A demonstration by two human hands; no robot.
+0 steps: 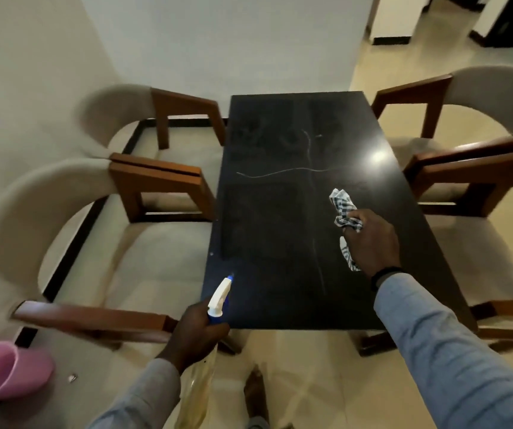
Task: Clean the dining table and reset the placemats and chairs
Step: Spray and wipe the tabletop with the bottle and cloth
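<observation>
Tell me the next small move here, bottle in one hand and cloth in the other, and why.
Probably squeeze the trigger. The left hand grips the spray bottle with its nozzle over the near edge of the dark table, whose top shows pale streaks and smudges. The right hand holds the checked cloth bunched above the surface, ready to wipe after.

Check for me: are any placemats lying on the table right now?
No, the dark table top shows only smears and streaks, with the cloth held over it by the right hand.
</observation>
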